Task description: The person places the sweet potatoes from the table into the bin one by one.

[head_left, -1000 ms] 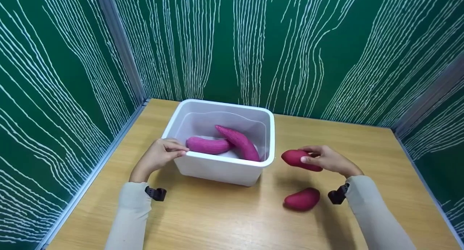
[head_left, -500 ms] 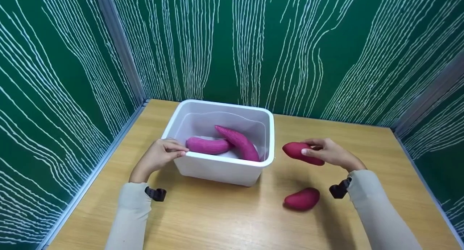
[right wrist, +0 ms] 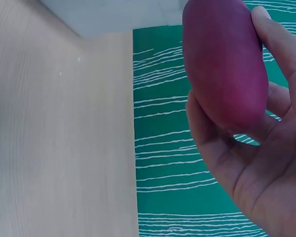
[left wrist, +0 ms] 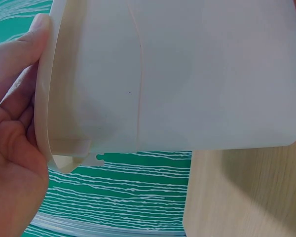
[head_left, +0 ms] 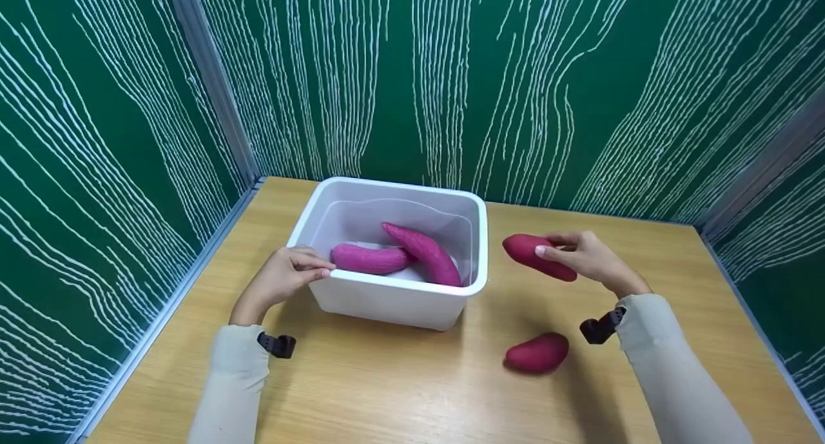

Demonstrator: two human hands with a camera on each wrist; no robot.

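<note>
Pinching white bin (head_left: 387,303) by near rim (head_left: 399,283) with left hand (head_left: 282,278), gripping red sweet-potato-like piece (head_left: 537,263) aloft in right hand (head_left: 592,258), apparently at carrying step, next probably needing leftward lift over rim.

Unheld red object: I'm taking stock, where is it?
In the head view, the unheld red object lies on the table, right of and nearer than the white bin.

Your right hand (right wrist: 266,168) holds a dark red vegetable (right wrist: 226,61).
Your thumb (right wrist: 281,44) touches it on the upper right side, and the other fingers (right wrist: 202,121) bend around it from below; its top end is out of view. At the top edge you can see part of a pale box (right wrist: 118,15), at left the wooden table (right wrist: 79,148), and behind your hand a green wall (right wrist: 160,128) with white lines.
</note>
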